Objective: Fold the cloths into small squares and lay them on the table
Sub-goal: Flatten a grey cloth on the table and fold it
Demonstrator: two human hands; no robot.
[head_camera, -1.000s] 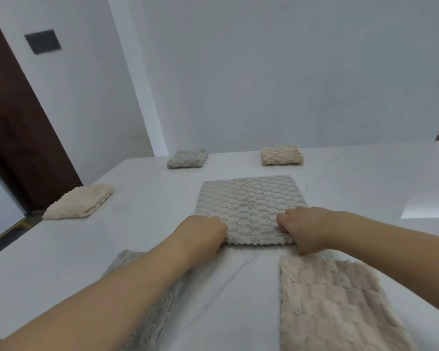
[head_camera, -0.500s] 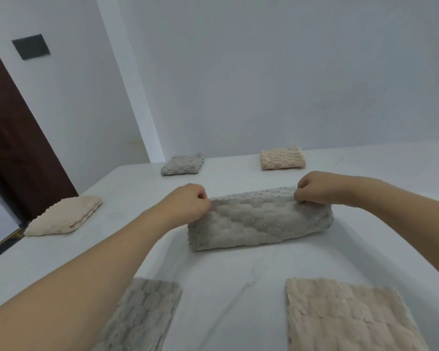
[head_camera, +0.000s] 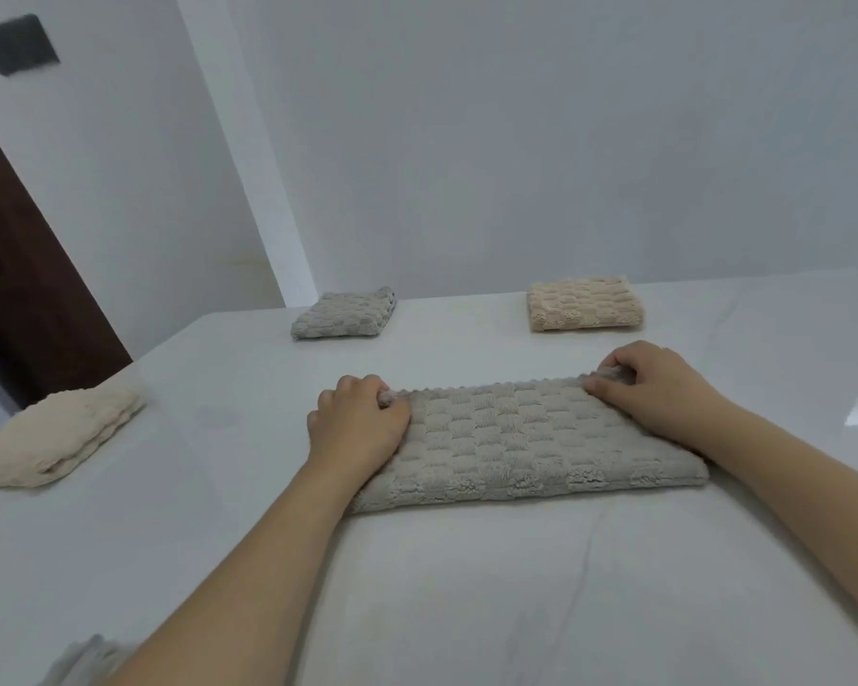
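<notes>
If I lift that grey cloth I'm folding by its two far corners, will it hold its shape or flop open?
The grey cloth would probably flop: it bends softly where the left hand and right hand pinch its far corners. Its plush, thick pile suggests it is light but bulky. It likely won't slide much on the smooth table.
</notes>
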